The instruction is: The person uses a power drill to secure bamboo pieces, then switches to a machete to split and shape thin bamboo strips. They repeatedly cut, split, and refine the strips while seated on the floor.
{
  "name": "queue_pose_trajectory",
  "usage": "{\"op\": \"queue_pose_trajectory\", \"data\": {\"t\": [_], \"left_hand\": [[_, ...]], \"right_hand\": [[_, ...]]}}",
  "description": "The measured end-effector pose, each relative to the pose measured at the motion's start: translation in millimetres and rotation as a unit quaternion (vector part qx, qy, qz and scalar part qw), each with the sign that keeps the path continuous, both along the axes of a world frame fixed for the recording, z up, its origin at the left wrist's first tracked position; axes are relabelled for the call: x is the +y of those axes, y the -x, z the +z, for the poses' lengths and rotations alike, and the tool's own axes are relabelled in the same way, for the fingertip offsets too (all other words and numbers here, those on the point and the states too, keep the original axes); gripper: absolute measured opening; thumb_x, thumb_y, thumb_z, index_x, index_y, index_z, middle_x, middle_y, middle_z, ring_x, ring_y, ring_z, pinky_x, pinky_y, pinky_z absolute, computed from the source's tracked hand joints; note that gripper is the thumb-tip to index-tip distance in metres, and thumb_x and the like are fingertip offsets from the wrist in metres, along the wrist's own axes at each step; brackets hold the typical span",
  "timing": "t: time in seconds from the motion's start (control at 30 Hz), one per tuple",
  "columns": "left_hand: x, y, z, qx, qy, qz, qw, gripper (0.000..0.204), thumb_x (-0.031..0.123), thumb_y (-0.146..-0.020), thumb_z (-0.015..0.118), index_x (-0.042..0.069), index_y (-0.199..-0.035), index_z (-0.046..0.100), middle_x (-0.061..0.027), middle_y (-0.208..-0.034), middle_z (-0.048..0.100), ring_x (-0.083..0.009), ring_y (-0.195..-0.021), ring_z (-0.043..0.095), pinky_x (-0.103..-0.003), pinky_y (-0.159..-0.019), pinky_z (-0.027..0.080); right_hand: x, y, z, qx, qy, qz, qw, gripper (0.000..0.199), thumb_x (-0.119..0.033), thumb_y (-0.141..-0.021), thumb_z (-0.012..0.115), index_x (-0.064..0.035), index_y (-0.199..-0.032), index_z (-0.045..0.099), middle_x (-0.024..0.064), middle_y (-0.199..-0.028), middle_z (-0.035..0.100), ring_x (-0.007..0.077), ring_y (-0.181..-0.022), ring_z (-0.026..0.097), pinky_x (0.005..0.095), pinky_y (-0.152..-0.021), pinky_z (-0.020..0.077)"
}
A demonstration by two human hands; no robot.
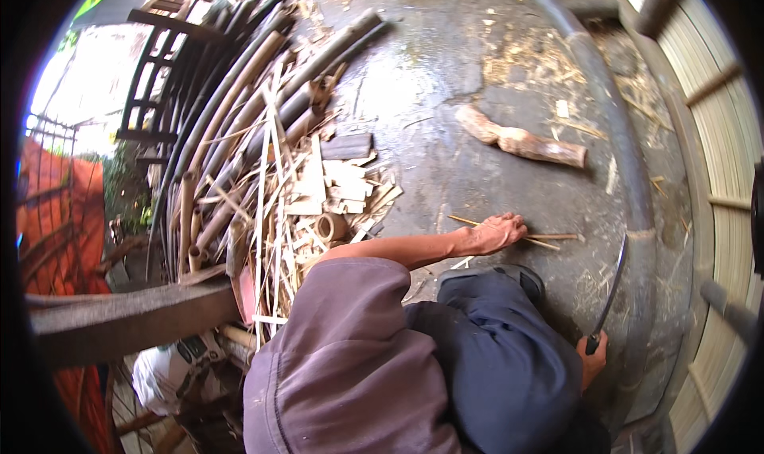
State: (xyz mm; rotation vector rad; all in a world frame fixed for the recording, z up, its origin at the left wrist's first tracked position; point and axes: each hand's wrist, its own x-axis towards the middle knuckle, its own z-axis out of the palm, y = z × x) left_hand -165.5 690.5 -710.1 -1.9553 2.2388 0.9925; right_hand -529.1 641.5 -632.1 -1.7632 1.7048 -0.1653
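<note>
My left hand reaches down to the grey floor, its fingers closed on a thin bamboo stick. A second thin stick lies beside it, its far end pointing right. In my right hand, low beside my knee, is a long-bladed knife with a dark handle. The narrow blade points up and away, its tip near the long bamboo pole at the right. My left fingertips are partly hidden by the back of the hand.
A crooked piece of wood lies beyond my left hand. Bamboo poles and pale split scraps are heaped at the left. A long dark pole runs along the right, beside a slatted wall. A thick wooden beam stands lower left.
</note>
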Motion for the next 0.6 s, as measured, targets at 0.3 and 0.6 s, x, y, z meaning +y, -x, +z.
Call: {"op": "queue_pose_trajectory", "data": {"t": [0.3, 0.6], "left_hand": [[126.4, -81.9, 72.4, 0.009, 0.097, 0.316, 0.944, 0.032, -0.003, -0.085, 0.052, -0.002, -0.116, 0.059, -0.0207, -0.103, 0.057, -0.0339, -0.081, 0.061, -0.039, -0.069, 0.053], [75.8, -3.4, 79.3, 0.277, 0.071, 0.439, 0.852, 0.009, 0.007, -0.092, 0.051, 0.000, -0.093, 0.057, -0.0098, -0.068, 0.058, -0.0190, -0.059, 0.059, -0.035, -0.048, 0.045]], "right_hand": [[-25.1, 13.7, -0.9, 0.025, 0.011, 0.041, 0.999, 0.039, -0.012, -0.081, 0.059, 0.0020, -0.117, 0.056, 0.0262, -0.098, 0.065, 0.0417, -0.091, 0.063, 0.0445, -0.078, 0.0477], [-58.1, 10.9, 1.4, 0.025, 0.093, 0.126, 0.987, 0.040, -0.011, -0.081, 0.059, 0.0013, -0.119, 0.057, 0.0277, -0.097, 0.064, 0.0409, -0.091, 0.064, 0.0455, -0.076, 0.0471]]}}
